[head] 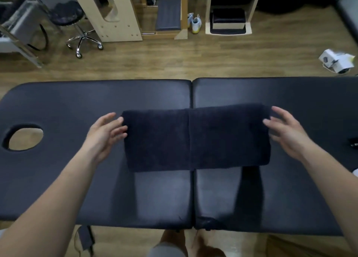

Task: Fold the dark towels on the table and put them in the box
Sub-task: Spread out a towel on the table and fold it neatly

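1 towel (195,138) is laid flat on the table (77,101), already folded to a long strip. It is set across the seam (192,94) betw. the 2 halves, prob. so both ends are in equal reach. The L hand (108,132) is placed at the strip's left end, the R hand (284,132) at its right end. Fingers of both are kept straight and loose, w/ nothing gripped. Tips are at the edges, but contact can't be told for sure. The hands are judged to be lined up for an end-to-end fold. No towel box can be made out; only small white cartons (337,62) are seen on the floor, far right.
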The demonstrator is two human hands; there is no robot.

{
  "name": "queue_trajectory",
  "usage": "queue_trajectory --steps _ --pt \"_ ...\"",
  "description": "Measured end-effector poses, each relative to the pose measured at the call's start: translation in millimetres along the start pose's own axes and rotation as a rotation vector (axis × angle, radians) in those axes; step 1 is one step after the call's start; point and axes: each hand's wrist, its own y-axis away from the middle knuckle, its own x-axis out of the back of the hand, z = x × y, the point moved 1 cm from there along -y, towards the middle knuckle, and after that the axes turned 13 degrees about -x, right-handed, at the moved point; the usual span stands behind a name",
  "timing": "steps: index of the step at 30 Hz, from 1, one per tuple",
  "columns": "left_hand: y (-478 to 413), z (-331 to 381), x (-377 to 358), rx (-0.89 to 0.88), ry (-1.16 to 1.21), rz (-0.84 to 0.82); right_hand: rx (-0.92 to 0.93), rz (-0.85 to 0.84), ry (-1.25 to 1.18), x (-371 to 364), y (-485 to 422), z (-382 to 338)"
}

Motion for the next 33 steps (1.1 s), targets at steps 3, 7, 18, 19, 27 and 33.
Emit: queue_trajectory --steps 3,7,18,19,27,33 --pt "-20 -38 -25 0.034 -0.486 -0.067 -0.045 0.063 0.333 -25 -31 17" --pt "-14 -75 -30 0.119 -0.816 -0.112 -0.017 0.227 0.421 -35 -46 34" --pt "-16 -73 -21 0.004 -0.617 -0.059 -0.009 0.242 0.313 -6 -56 35" --pt "-16 -71 -22 0.026 -0.710 -0.055 -0.013 0.266 0.403 -7 -56 30" --pt "-56 -51 -111 -0.736 -1.333 -0.351 0.606 0.346 1.076 -144 -70 -1" --pt "-119 -52 -105 -0.458 -1.334 -0.436 0.247 0.335 1.311 -122 -119 -22"
